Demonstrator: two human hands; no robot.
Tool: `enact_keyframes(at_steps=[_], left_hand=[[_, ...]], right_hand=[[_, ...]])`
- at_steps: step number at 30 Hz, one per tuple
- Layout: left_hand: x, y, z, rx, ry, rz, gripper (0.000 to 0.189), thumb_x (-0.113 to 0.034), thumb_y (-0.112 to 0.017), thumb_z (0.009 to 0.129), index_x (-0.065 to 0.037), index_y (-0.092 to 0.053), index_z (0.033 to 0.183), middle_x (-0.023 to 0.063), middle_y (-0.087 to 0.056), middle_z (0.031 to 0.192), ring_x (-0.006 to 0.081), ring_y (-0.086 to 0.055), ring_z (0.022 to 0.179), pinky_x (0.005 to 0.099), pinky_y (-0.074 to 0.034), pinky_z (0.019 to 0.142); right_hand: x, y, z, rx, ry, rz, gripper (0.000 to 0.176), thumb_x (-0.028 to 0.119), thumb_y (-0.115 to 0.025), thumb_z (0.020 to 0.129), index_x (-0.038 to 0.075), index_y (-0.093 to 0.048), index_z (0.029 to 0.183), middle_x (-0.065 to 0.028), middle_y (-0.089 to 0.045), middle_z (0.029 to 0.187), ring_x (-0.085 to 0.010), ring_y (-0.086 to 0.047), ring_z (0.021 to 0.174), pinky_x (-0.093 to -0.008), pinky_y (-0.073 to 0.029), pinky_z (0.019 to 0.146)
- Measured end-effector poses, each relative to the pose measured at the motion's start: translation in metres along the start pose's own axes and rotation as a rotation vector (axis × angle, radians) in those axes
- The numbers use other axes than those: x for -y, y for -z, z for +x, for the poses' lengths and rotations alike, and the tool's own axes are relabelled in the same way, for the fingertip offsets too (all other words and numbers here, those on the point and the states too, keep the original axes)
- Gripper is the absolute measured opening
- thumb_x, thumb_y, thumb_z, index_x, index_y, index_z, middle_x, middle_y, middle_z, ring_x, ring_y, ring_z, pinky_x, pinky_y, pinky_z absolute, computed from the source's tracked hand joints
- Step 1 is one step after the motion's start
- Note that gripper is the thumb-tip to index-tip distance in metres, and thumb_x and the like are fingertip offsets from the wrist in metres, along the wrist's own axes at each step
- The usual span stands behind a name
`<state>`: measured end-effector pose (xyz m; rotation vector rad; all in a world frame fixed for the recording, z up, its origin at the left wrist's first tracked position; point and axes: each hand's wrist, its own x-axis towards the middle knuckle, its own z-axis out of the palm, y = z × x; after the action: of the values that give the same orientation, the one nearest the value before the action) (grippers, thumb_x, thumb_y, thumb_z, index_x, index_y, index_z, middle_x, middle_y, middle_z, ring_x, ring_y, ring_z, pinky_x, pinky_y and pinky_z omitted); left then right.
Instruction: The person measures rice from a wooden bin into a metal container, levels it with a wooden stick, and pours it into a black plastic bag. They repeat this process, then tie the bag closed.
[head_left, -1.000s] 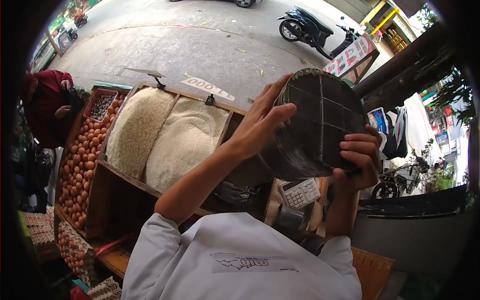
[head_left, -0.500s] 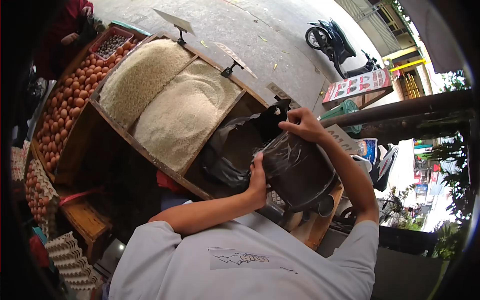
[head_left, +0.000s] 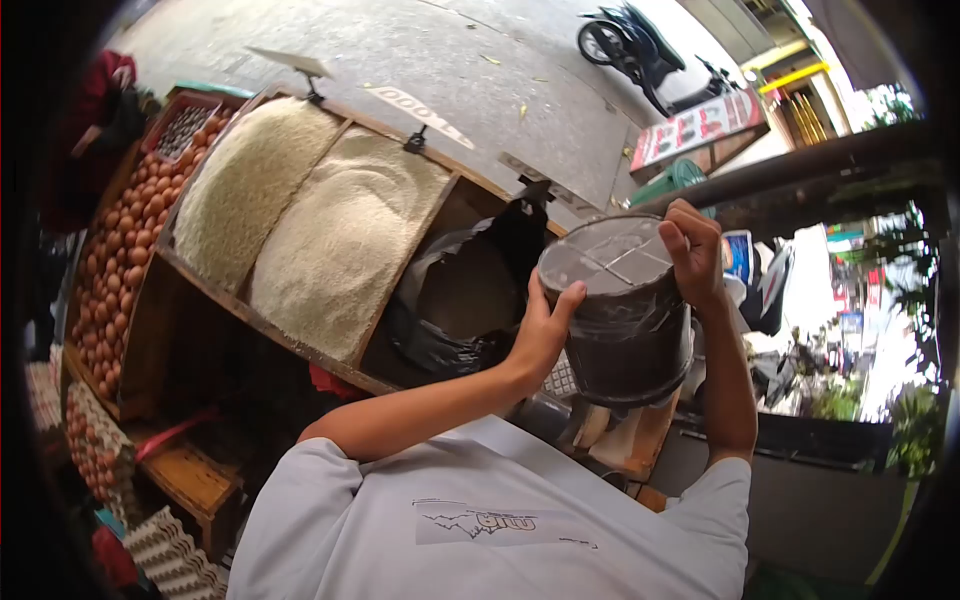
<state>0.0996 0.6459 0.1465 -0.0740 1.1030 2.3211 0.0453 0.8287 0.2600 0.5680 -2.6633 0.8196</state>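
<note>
Between my hands is a dark cylindrical measuring container (head_left: 625,345), its round grey top crossed by thin metal bars. My left hand (head_left: 545,325) presses against its near left side, thumb at the rim. On the right, my right hand (head_left: 692,250) is closed over the rim with the thumb on top. Shiny film-like streaks show on the container's side. Just left of it, an open black plastic bag (head_left: 415,310) sits in a wooden compartment, with a grey-brown surface visible inside.
Two heaps of rice (head_left: 340,240) fill the neighbouring compartments of the wooden bin (head_left: 265,345). Brown eggs (head_left: 125,240) lie farther left, near a person in dark red (head_left: 95,150). Egg trays (head_left: 175,550) are stacked lower left. A motorbike (head_left: 630,50) stands on the street.
The container has moved right, away from the black bag, and turned more upright, so its round top now shows. Both hands have moved with it. The whole view has shifted slightly.
</note>
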Motion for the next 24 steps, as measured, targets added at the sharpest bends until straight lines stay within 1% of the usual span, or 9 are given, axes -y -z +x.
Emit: enact_keyframes(at_steps=[3, 6, 7, 9, 11, 13, 17, 21, 24], left_hand=[[-0.007, -0.025, 0.040, 0.265, -0.266, 0.228, 0.078, -0.051, -0.053, 0.084, -0.001, -0.026, 0.138, 0.0199, -0.040, 0.132, 0.0267, -0.040, 0.122, 0.0324, -0.028, 0.102], [-0.021, -0.057, 0.073, 0.418, -0.288, 0.526, 0.087, -0.056, -0.051, 0.083, 0.003, -0.021, 0.139, 0.0277, -0.045, 0.127, 0.0326, -0.044, 0.121, 0.0332, -0.031, 0.101], [-0.027, -0.065, 0.082, 0.455, -0.352, 0.707, 0.079, -0.056, -0.047, 0.086, 0.002, -0.031, 0.136, 0.0268, -0.049, 0.123, 0.0316, -0.048, 0.117, 0.0337, -0.033, 0.099], [-0.052, -0.080, 0.078, 0.626, -0.176, 0.745, 0.068, -0.052, -0.043, 0.090, 0.002, -0.040, 0.131, 0.0242, -0.053, 0.119, 0.0295, -0.052, 0.113, 0.0338, -0.037, 0.096], [-0.065, -0.073, 0.062, 0.714, -0.237, 0.929, 0.063, -0.047, -0.045, 0.091, 0.001, -0.042, 0.130, 0.0188, -0.049, 0.129, 0.0288, -0.046, 0.120, 0.0350, -0.032, 0.102], [-0.086, -0.053, 0.034, 0.841, -0.377, 1.168, 0.059, -0.042, -0.051, 0.089, 0.001, -0.043, 0.129, 0.0202, -0.051, 0.125, 0.0286, -0.049, 0.117, 0.0353, -0.036, 0.099], [-0.106, 0.013, -0.010, 0.783, -0.231, 1.510, 0.055, -0.034, -0.061, 0.084, -0.002, -0.046, 0.127, 0.0191, -0.049, 0.125, 0.0328, -0.047, 0.117, 0.0382, -0.037, 0.098], [-0.099, 0.065, -0.032, 0.693, -0.109, 1.684, 0.063, -0.030, -0.069, 0.075, -0.003, -0.046, 0.127, 0.0175, -0.050, 0.124, 0.0354, -0.039, 0.123, 0.0426, -0.031, 0.103], [-0.078, 0.086, -0.036, 0.691, -0.043, 1.795, 0.069, -0.023, -0.076, 0.066, -0.004, -0.047, 0.125, 0.0159, -0.050, 0.124, 0.0358, -0.035, 0.127, 0.0446, -0.027, 0.106]], right_hand=[[0.016, 0.055, -0.036, -0.075, 0.187, -0.157, 0.056, 0.042, -0.048, 0.092, 0.001, -0.034, 0.056, -0.0075, -0.030, 0.055, -0.0221, -0.034, 0.048, -0.0327, -0.027, 0.046], [0.032, 0.087, -0.079, -0.070, 0.227, -0.318, 0.058, 0.049, -0.047, 0.089, 0.004, -0.034, 0.055, -0.0071, -0.032, 0.053, -0.0220, -0.037, 0.044, -0.0333, -0.026, 0.041], [0.033, 0.091, -0.094, -0.092, 0.192, -0.341, 0.058, 0.049, -0.047, 0.089, 0.004, -0.034, 0.055, -0.0071, -0.032, 0.053, -0.0220, -0.037, 0.044, -0.0333, -0.026, 0.041], [0.029, 0.097, -0.121, -0.112, 0.110, -0.496, 0.059, 0.052, -0.049, 0.087, 0.005, -0.033, 0.054, -0.0060, -0.033, 0.053, -0.0208, -0.038, 0.041, -0.0331, -0.027, 0.040], [0.018, 0.103, -0.150, -0.165, -0.006, -0.528, 0.060, 0.052, -0.053, 0.085, 0.004, -0.035, 0.054, -0.0059, -0.034, 0.051, -0.0200, -0.036, 0.042, -0.0332, -0.028, 0.040], [0.008, 0.111, -0.176, -0.225, -0.242, -0.533, 0.061, 0.052, -0.057, 0.083, 0.003, -0.036, 0.054, -0.0063, -0.033, 0.050, -0.0195, -0.034, 0.042, -0.0329, -0.027, 0.040], [-0.032, 0.128, -0.223, -0.212, -0.517, -0.640, 0.065, 0.053, -0.060, 0.081, 0.001, -0.035, 0.051, -0.0074, -0.031, 0.045, -0.0197, -0.030, 0.041, -0.0326, -0.027, 0.041], [-0.064, 0.124, -0.261, -0.072, -0.753, -0.740, 0.066, 0.057, -0.060, 0.078, 0.001, -0.041, 0.050, -0.0123, -0.040, 0.045, -0.0236, -0.039, 0.040, -0.0359, -0.034, 0.042], [-0.077, 0.116, -0.280, -0.043, -0.802, -0.816, 0.066, 0.059, -0.060, 0.077, 0.000, -0.044, 0.052, -0.0151, -0.043, 0.046, -0.0287, -0.043, 0.041, -0.0381, -0.036, 0.043]])
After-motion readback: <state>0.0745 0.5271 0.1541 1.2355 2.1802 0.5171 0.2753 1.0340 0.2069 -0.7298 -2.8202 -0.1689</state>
